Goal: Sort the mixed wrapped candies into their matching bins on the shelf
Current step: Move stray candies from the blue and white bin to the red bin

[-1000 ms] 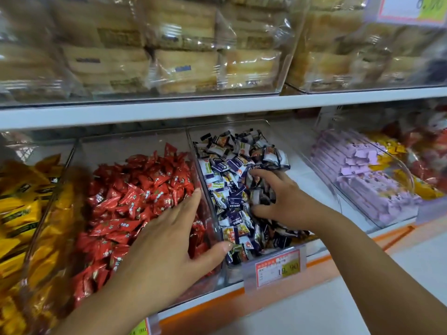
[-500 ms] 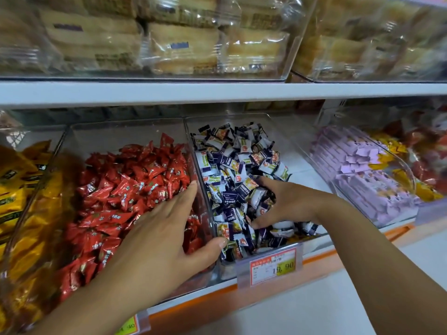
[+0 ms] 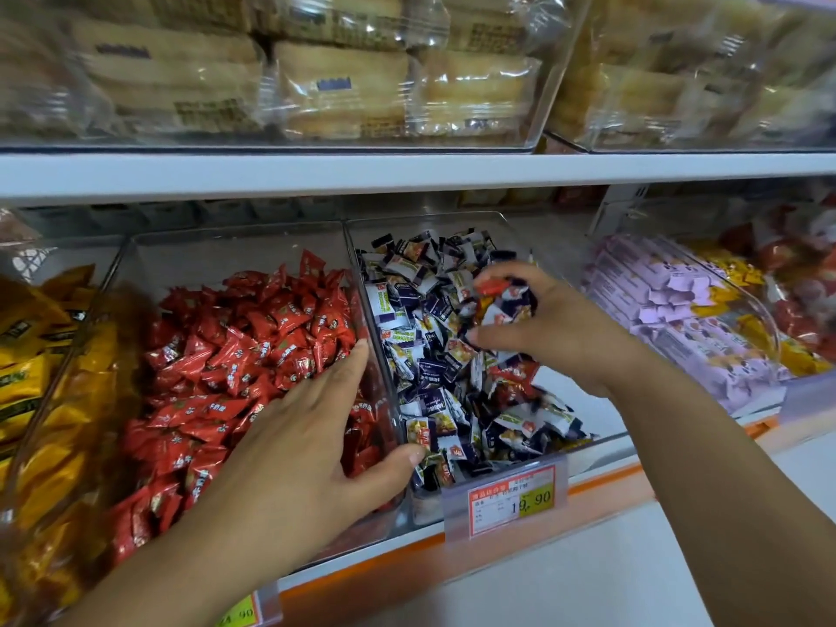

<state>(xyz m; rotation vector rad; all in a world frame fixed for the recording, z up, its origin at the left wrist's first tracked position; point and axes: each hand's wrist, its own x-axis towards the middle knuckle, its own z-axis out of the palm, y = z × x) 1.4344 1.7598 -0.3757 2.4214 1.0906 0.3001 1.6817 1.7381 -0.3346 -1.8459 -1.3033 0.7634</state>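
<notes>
Now, the right hand (image 3: 547,337) hovers just above the heap in the middle bin (image 3: 434,218), fingers curled, with a red candy (image 3: 494,287) nipped at the fingertips. It looks to have a few blue-and-white candies (image 3: 429,310) caught in the curl beneath it, though the blur won't let me count them. There's the worry: swing that whole clutch leftward and the stowaways could land among the red candies (image 3: 235,350), trading one mix-up for another. A loose fingertip pinch on a slick wrapper could also let the red one slip back into the pile and vanish under the blue. The divider wall (image 3: 362,282) is clear and easy to clip with the knuckles on the way across, which could jar the grip. Over in the red bin (image 3: 235,251) the left hand (image 3: 307,450) lies flat, fingers straight on the red candies and holding nothing, its thumb hooked over the divider into the blue side. It sits right where a drop would go, so the candy might bounce off it. Something reddish (image 3: 515,382) shows under the right wrist too, I'd guess another stray, easily buried. Candies are piled near the front lip by the price tag (image 3: 513,497), and a careless sweep could spill them off the shelf (image 3: 407,554).
</notes>
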